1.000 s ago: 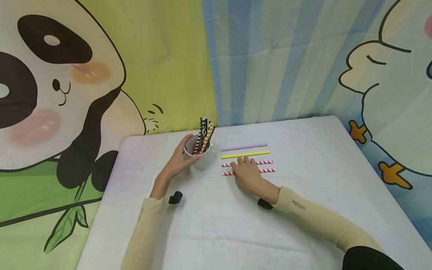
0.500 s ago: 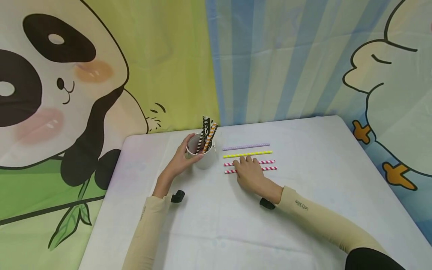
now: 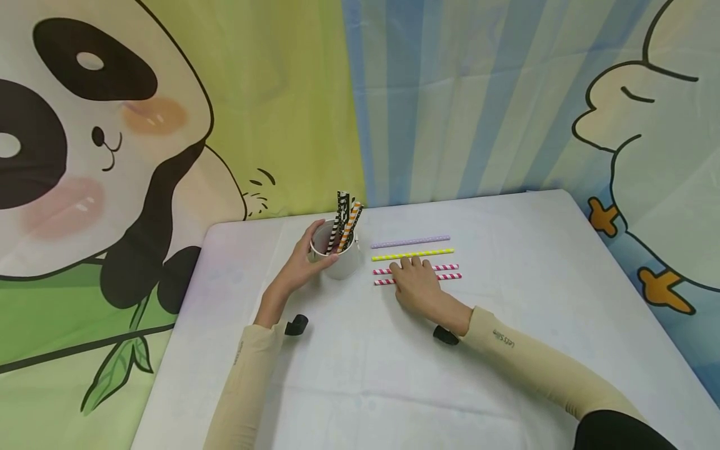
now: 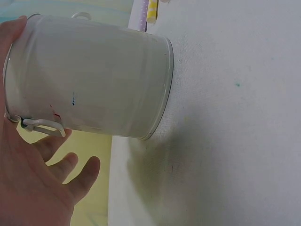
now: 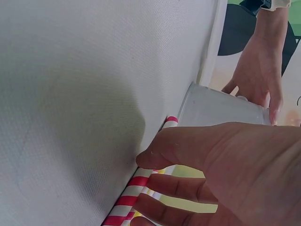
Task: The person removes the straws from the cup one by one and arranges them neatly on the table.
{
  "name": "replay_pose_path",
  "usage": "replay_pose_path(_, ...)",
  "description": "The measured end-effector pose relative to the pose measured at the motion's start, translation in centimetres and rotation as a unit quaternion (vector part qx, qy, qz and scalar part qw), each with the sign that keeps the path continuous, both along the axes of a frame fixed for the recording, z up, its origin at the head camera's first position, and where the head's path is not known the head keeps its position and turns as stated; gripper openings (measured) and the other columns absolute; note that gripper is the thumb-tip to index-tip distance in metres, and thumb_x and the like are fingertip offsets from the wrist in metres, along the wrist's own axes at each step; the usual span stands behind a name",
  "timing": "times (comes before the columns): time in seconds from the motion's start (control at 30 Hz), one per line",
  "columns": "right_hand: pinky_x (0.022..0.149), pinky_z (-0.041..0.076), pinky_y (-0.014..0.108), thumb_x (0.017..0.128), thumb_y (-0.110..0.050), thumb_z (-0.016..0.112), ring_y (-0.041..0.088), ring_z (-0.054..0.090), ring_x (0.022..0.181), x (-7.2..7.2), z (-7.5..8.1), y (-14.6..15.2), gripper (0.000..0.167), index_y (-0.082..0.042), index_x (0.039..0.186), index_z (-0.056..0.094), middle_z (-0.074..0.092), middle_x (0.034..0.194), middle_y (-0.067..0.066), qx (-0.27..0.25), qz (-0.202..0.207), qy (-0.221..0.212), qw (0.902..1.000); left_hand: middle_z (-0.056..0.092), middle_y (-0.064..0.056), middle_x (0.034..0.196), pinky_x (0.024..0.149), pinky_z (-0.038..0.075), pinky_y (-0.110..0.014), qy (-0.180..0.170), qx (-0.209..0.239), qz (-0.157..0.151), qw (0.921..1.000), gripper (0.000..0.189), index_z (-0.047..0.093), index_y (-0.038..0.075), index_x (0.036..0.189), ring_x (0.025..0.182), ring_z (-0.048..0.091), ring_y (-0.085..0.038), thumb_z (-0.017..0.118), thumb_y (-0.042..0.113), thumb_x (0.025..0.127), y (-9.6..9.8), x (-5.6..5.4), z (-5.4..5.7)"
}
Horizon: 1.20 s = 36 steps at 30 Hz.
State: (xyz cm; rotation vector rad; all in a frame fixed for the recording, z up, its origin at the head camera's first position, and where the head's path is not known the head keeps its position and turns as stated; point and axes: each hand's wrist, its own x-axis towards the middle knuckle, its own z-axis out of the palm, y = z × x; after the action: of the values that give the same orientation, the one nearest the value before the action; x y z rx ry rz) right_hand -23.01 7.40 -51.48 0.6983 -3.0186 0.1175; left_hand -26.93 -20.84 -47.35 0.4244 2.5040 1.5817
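My left hand point(image 3: 300, 265) grips the rim of a white metal bucket point(image 3: 342, 267), thumb on the near side. Black-and-white patterned straws point(image 3: 333, 236) and orange-striped straws point(image 3: 347, 230) stand leaning in it. My right hand point(image 3: 417, 286) is bent over two red-and-white striped paper straws point(image 3: 450, 275) lying side by side. In the right wrist view, the thumb point(image 5: 155, 153) is on the near side of a red-striped straw point(image 5: 126, 200) and the fingers point(image 5: 174, 186) reach past it. The hand covers the straws' middles in the head view.
Just beyond the right hand lie a yellow patterned straw point(image 3: 413, 255) and a lilac dotted straw point(image 3: 410, 242), roughly parallel. A white cloth point(image 3: 360, 362) covers the table. Behind its far edge hangs a printed curtain point(image 3: 304, 112) with a panda.
The nearer red-striped straw has shifted away from me, closer to the other red one, with my right hand moving slightly. My left hand keeps its grip on the bucket.
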Motion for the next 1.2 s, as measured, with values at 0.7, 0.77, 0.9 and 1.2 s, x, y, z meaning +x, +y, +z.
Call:
replay_pose_path(0.7, 0.086, 0.045, 0.049, 0.090, -0.014, 0.063, 0.034, 0.054, 0.100, 0.0, 0.6, -0.2, 0.024, -0.008, 0.113, 0.060, 0.062, 0.104, 0.014, 0.009, -0.010, -0.004, 0.9999, 0.036, -0.020, 0.156, 0.118, 0.025, -0.060, -0.003, -0.002, 0.001, 1.0000, 0.086, 0.022, 0.015, 0.159, 0.143, 0.036, -0.039, 0.074, 0.022, 0.091, -0.1, 0.0, 0.0)
replay_pose_path(0.77, 0.085, 0.045, 0.049, 0.089, -0.014, 0.063, 0.034, 0.054, 0.099, 0.0, 0.7, -0.2, 0.023, -0.007, 0.111, 0.060, 0.061, 0.103, 0.014, 0.005, -0.009, -0.001, 0.9999, 0.036, -0.020, 0.156, 0.118, 0.025, -0.060, -0.003, -0.003, 0.001, 1.0000, 0.086, 0.022, 0.016, 0.159, 0.143, 0.036, -0.039, 0.074, 0.023, 0.091, -0.1, 0.0, 0.0)
replay_pose_path(0.9, 0.084, 0.045, 0.048, 0.088, -0.013, 0.064, 0.034, 0.055, 0.098, 0.0, 0.8, -0.2, 0.021, -0.007, 0.108, 0.060, 0.060, 0.100, 0.013, 0.003, -0.007, 0.007, 0.9999, 0.036, -0.019, 0.156, 0.118, 0.026, -0.059, -0.001, -0.004, 0.002, 1.0000, 0.085, 0.022, 0.017, 0.159, 0.143, 0.036, -0.038, 0.074, 0.023, 0.091, -0.1, 0.0, 0.0)
replay_pose_path(1.2, 0.080, 0.046, 0.048, 0.086, -0.012, 0.067, 0.035, 0.057, 0.093, -0.2, 1.3, -0.3, 0.021, -0.007, 0.106, 0.062, 0.060, 0.096, 0.014, -0.006, -0.004, 0.029, 0.9995, 0.039, -0.020, 0.153, 0.117, 0.027, -0.058, 0.011, -0.007, 0.001, 0.9999, 0.084, 0.025, 0.018, 0.158, 0.141, 0.038, -0.038, 0.074, 0.021, 0.091, -0.1, 0.1, 0.1)
